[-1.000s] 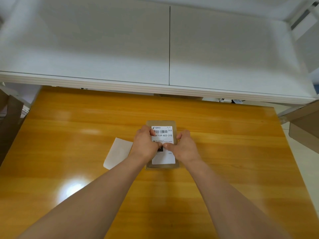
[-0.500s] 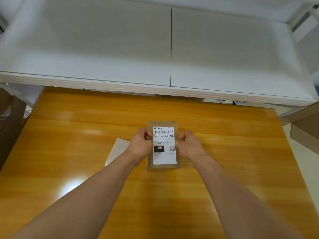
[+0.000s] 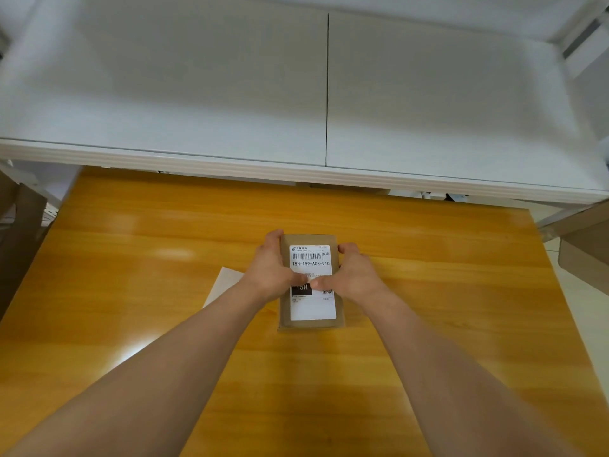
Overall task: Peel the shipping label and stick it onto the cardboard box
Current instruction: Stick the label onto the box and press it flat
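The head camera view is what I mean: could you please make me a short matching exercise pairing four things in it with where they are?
Things:
1. shipping label
2. cardboard box
3. backing paper
4. white shelf

Places:
A. flat on the wooden table, left of the box
B. stuck on the box top
C. beyond the table's far edge
D. between both hands

Pairs: 1-B, 2-D, 3-A, 4-C
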`<state>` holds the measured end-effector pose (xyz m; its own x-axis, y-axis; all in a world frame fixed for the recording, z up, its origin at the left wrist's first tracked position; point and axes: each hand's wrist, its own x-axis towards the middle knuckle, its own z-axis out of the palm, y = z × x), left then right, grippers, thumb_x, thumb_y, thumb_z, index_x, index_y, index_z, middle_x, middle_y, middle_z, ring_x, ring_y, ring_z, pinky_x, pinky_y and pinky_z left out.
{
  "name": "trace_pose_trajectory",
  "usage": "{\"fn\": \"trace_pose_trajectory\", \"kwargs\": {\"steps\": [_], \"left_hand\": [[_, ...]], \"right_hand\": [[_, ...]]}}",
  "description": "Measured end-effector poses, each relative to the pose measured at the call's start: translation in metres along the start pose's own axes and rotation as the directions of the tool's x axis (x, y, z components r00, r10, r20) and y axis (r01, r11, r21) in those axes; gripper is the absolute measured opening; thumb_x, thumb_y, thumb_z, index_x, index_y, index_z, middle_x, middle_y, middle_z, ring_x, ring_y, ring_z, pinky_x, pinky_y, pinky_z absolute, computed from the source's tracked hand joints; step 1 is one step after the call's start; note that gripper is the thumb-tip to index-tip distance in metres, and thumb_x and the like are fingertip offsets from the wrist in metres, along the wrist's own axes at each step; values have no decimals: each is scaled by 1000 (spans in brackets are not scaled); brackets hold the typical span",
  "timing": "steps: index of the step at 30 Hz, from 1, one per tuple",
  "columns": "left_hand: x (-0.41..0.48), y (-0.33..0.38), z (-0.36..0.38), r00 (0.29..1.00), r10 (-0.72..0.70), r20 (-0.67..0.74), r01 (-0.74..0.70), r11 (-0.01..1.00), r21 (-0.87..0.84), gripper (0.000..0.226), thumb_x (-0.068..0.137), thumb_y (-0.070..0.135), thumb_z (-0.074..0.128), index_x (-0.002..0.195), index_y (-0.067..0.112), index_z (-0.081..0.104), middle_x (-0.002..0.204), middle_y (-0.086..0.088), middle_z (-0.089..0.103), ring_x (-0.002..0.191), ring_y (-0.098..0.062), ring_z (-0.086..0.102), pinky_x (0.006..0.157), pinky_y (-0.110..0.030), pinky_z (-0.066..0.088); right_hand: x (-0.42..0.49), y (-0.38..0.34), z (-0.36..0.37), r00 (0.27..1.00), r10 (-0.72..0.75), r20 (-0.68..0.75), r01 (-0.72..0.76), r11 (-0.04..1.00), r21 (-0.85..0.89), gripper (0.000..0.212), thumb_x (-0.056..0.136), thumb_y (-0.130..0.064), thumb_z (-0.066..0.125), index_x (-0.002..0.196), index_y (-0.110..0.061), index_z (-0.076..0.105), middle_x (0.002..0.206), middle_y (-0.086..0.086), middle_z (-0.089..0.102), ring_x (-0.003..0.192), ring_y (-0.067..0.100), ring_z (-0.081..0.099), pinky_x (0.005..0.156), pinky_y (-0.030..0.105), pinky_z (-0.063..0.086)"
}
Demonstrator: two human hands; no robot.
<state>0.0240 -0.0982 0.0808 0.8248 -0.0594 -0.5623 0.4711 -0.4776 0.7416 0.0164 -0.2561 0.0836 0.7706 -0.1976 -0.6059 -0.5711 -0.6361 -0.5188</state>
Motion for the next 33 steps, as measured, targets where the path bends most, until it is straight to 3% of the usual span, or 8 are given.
{"fn": "trace_pose_trajectory", "kwargs": {"steps": [6, 12, 16, 22, 26, 29, 33], "left_hand": [[4, 5, -3, 999, -36, 11, 36, 999, -26, 95, 66, 2, 83, 139, 21, 26, 108, -10, 65, 97, -28, 66, 79, -40, 56], [12, 3, -5, 997, -73, 20, 75, 993, -87, 80, 73, -1, 78, 133, 21, 29, 101, -10, 66, 91, -29, 69, 81, -43, 57], [16, 1, -4, 995, -94, 25, 96, 986, -133, 71, 80, -1, 73, 131, 23, 30, 99, -12, 68, 85, -27, 71, 77, -45, 60], [17, -2, -2, 994, -100, 33, 105, 977, -187, 61, 90, 4, 64, 136, 23, 28, 98, -12, 65, 77, -21, 68, 61, -32, 55], [14, -4, -5, 989, -109, 97, 125, 977, -174, 79, 82, 5, 72, 139, 25, 22, 109, -12, 65, 86, -23, 67, 62, -30, 52], [11, -4, -5, 988, -85, 126, 102, 986, -134, 97, 72, 1, 80, 141, 25, 16, 115, -13, 64, 98, -27, 67, 71, -31, 54], [11, -4, -5, 991, -73, 111, 86, 990, -113, 99, 68, 2, 82, 140, 25, 17, 116, -13, 64, 98, -28, 67, 78, -38, 58]], "right_hand": [[3, -7, -3, 998, 53, 41, -55, 997, 50, 81, 67, -16, 88, 132, -18, 38, 122, 7, 63, 111, 26, 61, 85, 37, 53], [13, -5, 3, 995, 89, 47, -94, 988, 122, 63, 76, -16, 80, 122, -23, 37, 113, 6, 69, 99, 25, 68, 87, 43, 57], [15, -4, 4, 997, 77, 23, -79, 986, 148, 47, 87, -18, 70, 123, -20, 39, 108, 7, 68, 89, 23, 68, 67, 34, 54], [16, 2, 5, 999, 1, -37, 0, 999, 42, 22, 99, -33, 47, 117, -21, 41, 107, 8, 68, 88, 24, 64, 77, 42, 56], [11, 3, 2, 998, 5, 60, -9, 997, 74, 50, 82, -45, 73, 112, -25, 38, 111, 2, 65, 90, 19, 65, 59, 29, 51], [12, 4, 4, 998, 6, 57, -6, 1000, 13, 65, 70, -46, 82, 110, -27, 35, 118, 5, 61, 100, 23, 65, 72, 35, 55], [13, 2, 7, 999, 15, 31, -16, 999, 37, 59, 72, -42, 80, 109, -26, 36, 118, 8, 60, 100, 27, 65, 77, 40, 57]]}}
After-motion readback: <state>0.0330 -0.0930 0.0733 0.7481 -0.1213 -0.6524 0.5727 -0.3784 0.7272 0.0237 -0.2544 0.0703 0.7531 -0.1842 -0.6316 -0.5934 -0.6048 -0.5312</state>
